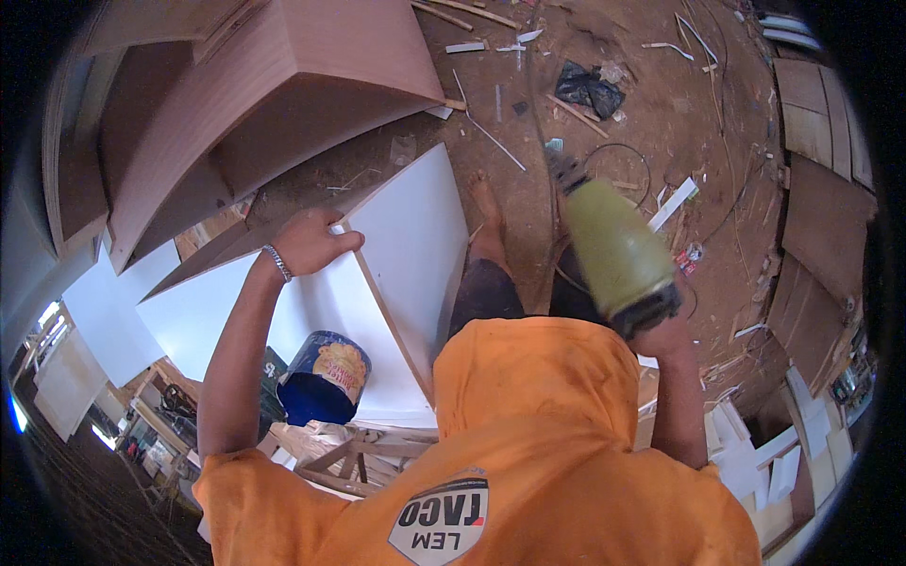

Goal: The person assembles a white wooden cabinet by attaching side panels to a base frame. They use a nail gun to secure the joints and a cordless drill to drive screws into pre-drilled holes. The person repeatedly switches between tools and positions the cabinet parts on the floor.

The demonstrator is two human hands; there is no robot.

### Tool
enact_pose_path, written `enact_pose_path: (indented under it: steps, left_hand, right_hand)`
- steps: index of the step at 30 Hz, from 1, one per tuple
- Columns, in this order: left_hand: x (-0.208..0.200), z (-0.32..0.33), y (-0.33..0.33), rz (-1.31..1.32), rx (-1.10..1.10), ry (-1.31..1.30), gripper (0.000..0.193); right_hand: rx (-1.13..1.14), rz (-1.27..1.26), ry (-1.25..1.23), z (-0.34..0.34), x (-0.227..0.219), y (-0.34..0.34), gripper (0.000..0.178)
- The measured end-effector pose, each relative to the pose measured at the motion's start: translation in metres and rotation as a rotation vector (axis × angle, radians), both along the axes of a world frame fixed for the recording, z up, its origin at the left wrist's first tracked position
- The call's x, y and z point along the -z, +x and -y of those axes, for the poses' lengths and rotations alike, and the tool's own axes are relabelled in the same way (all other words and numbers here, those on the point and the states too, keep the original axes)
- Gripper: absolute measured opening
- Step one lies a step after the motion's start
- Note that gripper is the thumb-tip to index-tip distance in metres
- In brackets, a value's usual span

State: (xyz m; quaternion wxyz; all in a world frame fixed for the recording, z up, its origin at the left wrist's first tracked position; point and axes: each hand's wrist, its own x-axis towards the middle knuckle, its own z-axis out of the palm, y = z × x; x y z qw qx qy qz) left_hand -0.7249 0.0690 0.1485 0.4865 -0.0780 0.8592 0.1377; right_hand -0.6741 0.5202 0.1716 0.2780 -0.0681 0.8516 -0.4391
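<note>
My left hand, a chain bracelet on its wrist, is closed on the upper corner of a white-faced panel assembly, with the thumb along its bare wooden edge. Two or more white faces meet there at angles. In my right hand, to the right of my legs, is a green power tool with black ends. Motion blurs it, and its exact kind cannot be made out; it hides most of the fingers. A blue open tin with a picture label stands tilted in view beside the panels, below my left hand.
A large brown wooden cabinet-like piece stands at the far left. Offcuts, a black plastic bag and a thin cable litter the dirt floor. Brown boards line the right side; white offcuts lie at the lower right.
</note>
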Motion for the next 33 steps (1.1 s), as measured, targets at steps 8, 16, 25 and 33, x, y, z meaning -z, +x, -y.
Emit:
enact_pose_path:
  steps: [8, 16, 25, 33]
  left_hand:
    - [-0.026, -0.031, 0.039, -0.531, 0.078, -0.237, 0.061]
    - [0.016, -0.155, 0.235, -0.875, -0.382, -0.392, 0.063]
    - [0.012, -0.141, 0.285, -0.834, -0.349, -0.264, 0.058]
    - [0.019, -0.156, 0.362, -0.784, -0.492, -0.457, 0.061]
  right_hand:
    - [-0.445, -0.197, 0.017, 0.02, -0.03, -0.056, 0.042]
    - [-0.231, -0.105, 0.008, -0.033, -0.03, -0.089, 0.061]
    - [-0.504, 0.018, -0.276, -0.012, -0.075, -0.078, 0.053]
    - [-0.7, 0.189, 0.113, 0.089, -0.105, -0.024, 0.039]
